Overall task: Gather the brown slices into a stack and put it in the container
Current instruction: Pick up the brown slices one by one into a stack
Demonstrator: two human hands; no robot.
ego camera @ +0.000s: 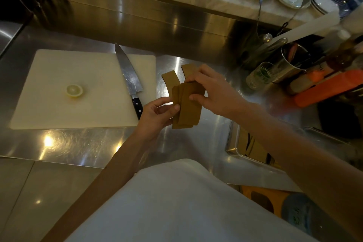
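While the container [233, 143] at the near right already holds some slices, both hands grip a loose stack [186, 108] above the surface [82, 143]: the left hand [157, 114] pinches its edge, the right hand [212, 88] squares the top. Two slices [170, 80] beyond are left to gather, I judge. The knife [129, 76] and board [59, 76] lie left, clear of the path.

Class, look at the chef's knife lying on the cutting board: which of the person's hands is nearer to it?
Left. The left hand is just right of the knife handle; the right hand is farther right, beyond the brown slices.
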